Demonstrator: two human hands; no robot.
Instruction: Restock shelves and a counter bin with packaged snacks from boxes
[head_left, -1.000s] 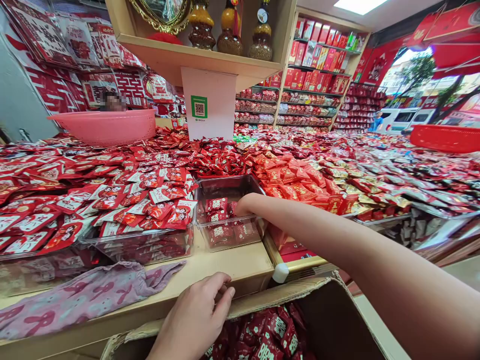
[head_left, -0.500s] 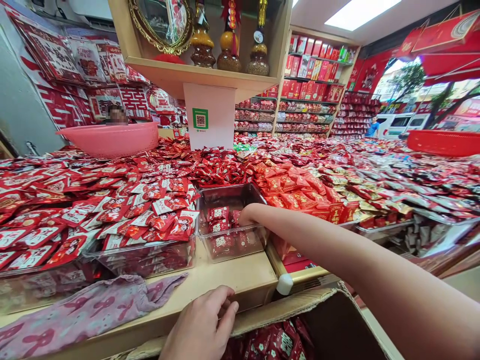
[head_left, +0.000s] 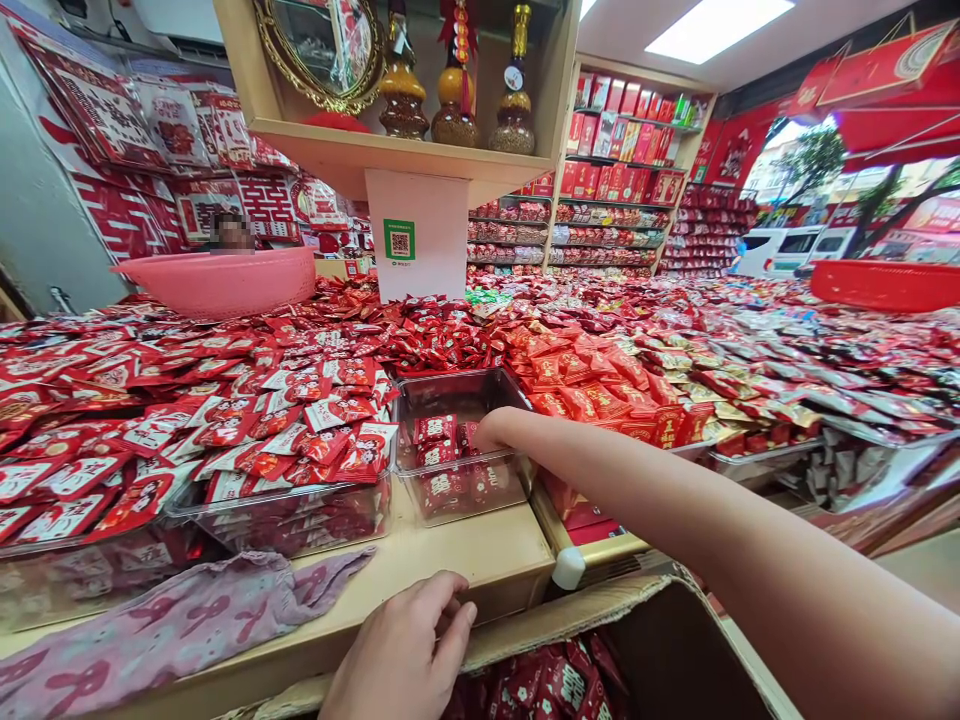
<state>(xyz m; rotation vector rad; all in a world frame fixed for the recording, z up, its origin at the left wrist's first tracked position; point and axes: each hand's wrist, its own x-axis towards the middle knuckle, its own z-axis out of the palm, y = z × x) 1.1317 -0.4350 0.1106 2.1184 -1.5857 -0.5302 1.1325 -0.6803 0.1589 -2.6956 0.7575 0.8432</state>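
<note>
My right hand (head_left: 495, 430) reaches down into a clear plastic bin (head_left: 487, 380), beside a few small dark-red packets (head_left: 436, 440) with white printed characters. Its fingers are hidden low in the bin, so what they hold does not show. Closer to me, my left hand (head_left: 409, 640) hovers or rests by the flap of a cardboard box (head_left: 570, 620). The fingers there curl loosely, with the thumb apart and nothing visible in them. Inside the box lie more dark-red packets (head_left: 559, 685) of similar print.
Left of the bin, another clear bin (head_left: 300, 510) overflows with red-and-white packets. A pink patterned cloth (head_left: 172, 625) lies along the counter edge. Orange-red packets (head_left: 592, 375) heap up to the right. Behind stand a pink basin (head_left: 225, 280), a wooden display shelf (head_left: 405, 145) and a red basin (head_left: 885, 285).
The view has shifted very slightly. My right hand stays in the bin and my left hand by the box, both almost unmoved.
</note>
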